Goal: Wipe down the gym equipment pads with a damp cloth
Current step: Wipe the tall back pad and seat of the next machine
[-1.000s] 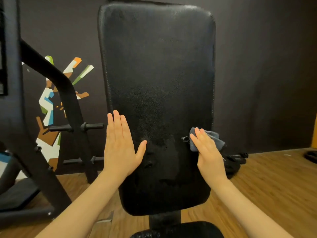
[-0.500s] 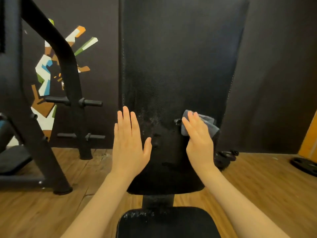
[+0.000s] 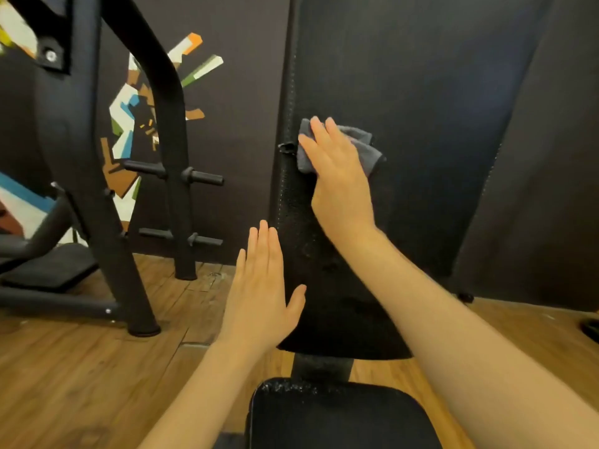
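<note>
A tall black padded backrest (image 3: pixel 421 131) stands upright in front of me, with wet marks and a small tear near its left edge. My right hand (image 3: pixel 337 176) presses a grey cloth (image 3: pixel 364 147) flat against the pad close to that left edge. My left hand (image 3: pixel 262 286) is flat with fingers together, its thumb side resting against the lower left edge of the backrest and holding nothing. Below, the black seat pad (image 3: pixel 340 416) shows water droplets along its far rim.
A black steel rack frame (image 3: pixel 107 189) with plate pegs (image 3: pixel 201 178) stands to the left on the wooden floor (image 3: pixel 81 377). A dark wall with a colourful mural (image 3: pixel 129 115) lies behind. A weight plate (image 3: pixel 591 328) lies at the far right.
My right hand has carried the cloth leftward and upward across the backrest, from its right side to its left edge. The view has shifted closer and lower, and my left hand now sits lower on the pad.
</note>
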{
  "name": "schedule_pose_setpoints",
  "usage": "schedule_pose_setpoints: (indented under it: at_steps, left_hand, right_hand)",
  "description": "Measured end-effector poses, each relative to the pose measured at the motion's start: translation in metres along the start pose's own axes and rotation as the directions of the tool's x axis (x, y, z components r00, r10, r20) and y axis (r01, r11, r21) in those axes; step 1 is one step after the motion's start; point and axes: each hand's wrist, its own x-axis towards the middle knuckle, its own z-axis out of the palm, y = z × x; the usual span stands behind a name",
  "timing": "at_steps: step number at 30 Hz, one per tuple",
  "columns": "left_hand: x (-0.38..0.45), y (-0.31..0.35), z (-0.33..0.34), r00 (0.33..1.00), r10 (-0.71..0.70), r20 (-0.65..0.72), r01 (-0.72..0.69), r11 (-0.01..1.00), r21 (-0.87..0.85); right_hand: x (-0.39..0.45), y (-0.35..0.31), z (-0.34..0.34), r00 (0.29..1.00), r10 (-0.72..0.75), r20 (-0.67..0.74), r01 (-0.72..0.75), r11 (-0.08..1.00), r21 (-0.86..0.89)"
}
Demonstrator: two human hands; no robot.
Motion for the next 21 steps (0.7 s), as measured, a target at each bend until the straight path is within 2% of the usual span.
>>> schedule_pose_setpoints:
  at_steps: [3,7,10,13,17,19,21]
  left_hand:
    - [-0.007,-0.009,0.006,0.999,0.030,0.018,-0.028,0.997,-0.070]
    - [-0.013,-0.020,0.007,0.997,0.059,0.053,-0.053,0.993,-0.104]
    - [-0.020,-0.029,0.011,0.994,0.066,0.082,-0.053,0.987,-0.153]
    - [-0.027,-0.031,0.017,0.994,0.073,0.083,-0.054,0.976,-0.210]
    - [-0.030,-0.031,0.025,0.993,0.066,0.095,-0.041,0.969,-0.244]
    - [-0.030,-0.033,0.028,0.993,0.073,0.091,-0.049,0.969,-0.243]
    - [-0.033,-0.036,0.031,0.992,0.079,0.097,-0.053,0.969,-0.240]
  right_hand:
    - [-0.046,-0.008,0.028,0.998,-0.015,-0.063,0.018,0.999,0.038]
    - [-0.092,-0.005,0.032,0.984,-0.156,0.083,0.153,0.987,0.042]
    - [-0.072,-0.005,0.013,0.975,-0.211,0.072,0.208,0.977,0.043]
    - [-0.029,-0.007,0.002,0.986,-0.162,-0.041,0.163,0.986,0.019]
    - [-0.018,-0.010,0.022,0.997,-0.043,-0.064,0.043,0.999,0.005]
    - [-0.050,-0.011,0.036,0.996,-0.076,-0.050,0.076,0.997,-0.003]
    - [-0.094,-0.011,0.045,0.987,-0.157,0.020,0.157,0.988,0.009]
